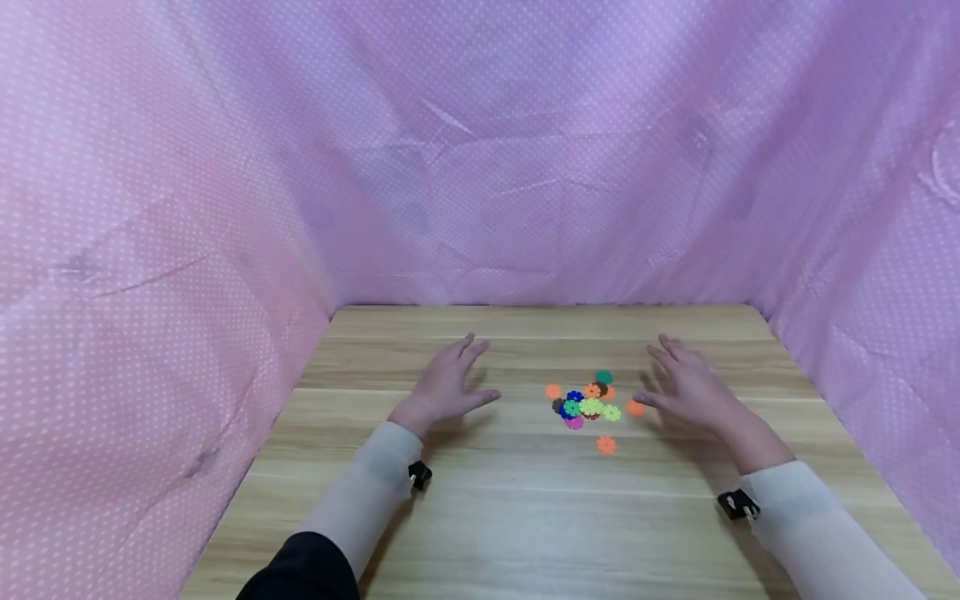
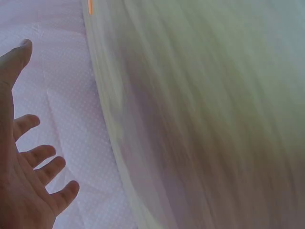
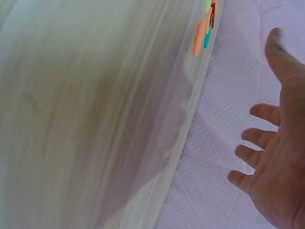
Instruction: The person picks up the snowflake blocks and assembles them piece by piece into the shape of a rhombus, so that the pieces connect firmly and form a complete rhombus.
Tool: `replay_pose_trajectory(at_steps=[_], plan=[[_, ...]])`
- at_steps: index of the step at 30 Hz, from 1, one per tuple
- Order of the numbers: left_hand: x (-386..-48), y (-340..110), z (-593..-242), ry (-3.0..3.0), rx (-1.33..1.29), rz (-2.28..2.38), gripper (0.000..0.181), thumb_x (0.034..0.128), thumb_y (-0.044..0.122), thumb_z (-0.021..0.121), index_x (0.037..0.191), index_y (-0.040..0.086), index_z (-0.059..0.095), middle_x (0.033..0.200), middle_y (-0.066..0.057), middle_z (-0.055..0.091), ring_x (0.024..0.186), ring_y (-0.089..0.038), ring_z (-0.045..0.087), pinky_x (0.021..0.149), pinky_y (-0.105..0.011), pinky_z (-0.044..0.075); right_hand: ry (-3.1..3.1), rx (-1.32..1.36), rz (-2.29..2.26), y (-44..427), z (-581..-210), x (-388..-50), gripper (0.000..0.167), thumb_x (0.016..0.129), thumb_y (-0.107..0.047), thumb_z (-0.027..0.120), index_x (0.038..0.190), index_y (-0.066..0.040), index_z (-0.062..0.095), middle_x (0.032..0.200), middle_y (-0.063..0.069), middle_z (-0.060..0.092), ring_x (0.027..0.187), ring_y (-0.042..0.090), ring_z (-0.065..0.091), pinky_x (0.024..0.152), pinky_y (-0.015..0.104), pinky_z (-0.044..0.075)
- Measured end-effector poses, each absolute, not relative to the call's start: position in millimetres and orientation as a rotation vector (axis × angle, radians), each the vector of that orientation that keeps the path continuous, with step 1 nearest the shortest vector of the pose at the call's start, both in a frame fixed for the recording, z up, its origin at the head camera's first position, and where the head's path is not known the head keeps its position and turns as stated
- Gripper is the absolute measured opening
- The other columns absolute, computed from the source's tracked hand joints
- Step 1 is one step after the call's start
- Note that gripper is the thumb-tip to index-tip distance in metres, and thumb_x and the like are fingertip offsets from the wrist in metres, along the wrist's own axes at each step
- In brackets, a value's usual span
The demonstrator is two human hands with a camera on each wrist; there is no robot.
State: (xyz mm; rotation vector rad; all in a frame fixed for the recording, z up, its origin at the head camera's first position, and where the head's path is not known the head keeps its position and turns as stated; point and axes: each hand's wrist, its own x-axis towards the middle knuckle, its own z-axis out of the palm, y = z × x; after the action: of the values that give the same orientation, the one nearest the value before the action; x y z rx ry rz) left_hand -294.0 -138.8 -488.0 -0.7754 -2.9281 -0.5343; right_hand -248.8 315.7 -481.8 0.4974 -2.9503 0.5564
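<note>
Several flower-shaped discs in orange, blue, green, yellow-green, brown and pink lie loosely grouped on the wooden table; a yellow-green disc [image 1: 591, 407] is near the middle and a single orange disc [image 1: 606, 444] lies in front. To the left of the group, the left hand [image 1: 446, 389] has its fingers spread and holds nothing. On the other side the right hand [image 1: 692, 390] is spread too, its thumb close to an orange disc [image 1: 635, 407]; contact cannot be told. The left wrist view shows the left hand [image 2: 26, 167] empty, and the right wrist view shows the right hand [image 3: 281, 152] empty.
The wooden table [image 1: 525, 533] reaches back to a pink dotted cloth [image 1: 525, 208] that hangs behind it and on both sides. Each light sleeve carries a small black clip-like object [image 1: 420, 476] at the wrist.
</note>
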Motion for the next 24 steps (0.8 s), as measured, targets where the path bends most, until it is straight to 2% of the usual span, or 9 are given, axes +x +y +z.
replay_pose_trajectory(at_steps=[4, 10, 16, 24], plan=[[-295, -128, -488, -2.945, -0.826, -0.604, 0.088, 0.0934, 0.063, 0.071, 0.164, 0.023, 0.036, 0.17, -0.01, 0.029, 0.154, -0.033, 0.03, 0.122, -0.054, 0.03, -2.981, 0.514, 0.55, 310, -483, -249, 0.09, 0.093, -0.052, 0.077, 0.156, 0.002, 0.042, 0.167, 0.028, 0.026, 0.149, 0.054, 0.026, 0.118, 0.073, 0.019], [-301, -108, -488, -2.937, -0.896, -0.652, 0.074, 0.0951, 0.042, 0.079, 0.157, 0.016, 0.048, 0.16, -0.006, 0.045, 0.147, -0.028, 0.042, 0.12, -0.045, 0.036, -3.028, 0.531, 0.581, 300, -482, -252, 0.07, 0.097, -0.038, 0.077, 0.149, 0.002, 0.053, 0.157, 0.027, 0.043, 0.144, 0.051, 0.038, 0.116, 0.072, 0.025], [-303, -89, -491, -3.009, -0.918, -0.67, 0.063, 0.0971, 0.037, 0.078, 0.153, 0.018, 0.054, 0.156, -0.002, 0.051, 0.144, -0.026, 0.047, 0.119, -0.043, 0.039, -3.038, 0.603, 0.673, 293, -484, -250, 0.056, 0.095, -0.026, 0.081, 0.139, 0.002, 0.063, 0.139, 0.024, 0.061, 0.129, 0.048, 0.056, 0.109, 0.066, 0.042], [-303, -61, -500, -3.061, -0.941, -0.739, 0.053, 0.1, 0.032, 0.074, 0.149, 0.018, 0.059, 0.148, -0.001, 0.059, 0.139, -0.024, 0.052, 0.117, -0.042, 0.041, -3.043, 0.65, 0.76, 273, -488, -249, 0.043, 0.094, -0.02, 0.082, 0.131, -0.001, 0.07, 0.12, 0.012, 0.069, 0.108, 0.032, 0.067, 0.095, 0.054, 0.056]])
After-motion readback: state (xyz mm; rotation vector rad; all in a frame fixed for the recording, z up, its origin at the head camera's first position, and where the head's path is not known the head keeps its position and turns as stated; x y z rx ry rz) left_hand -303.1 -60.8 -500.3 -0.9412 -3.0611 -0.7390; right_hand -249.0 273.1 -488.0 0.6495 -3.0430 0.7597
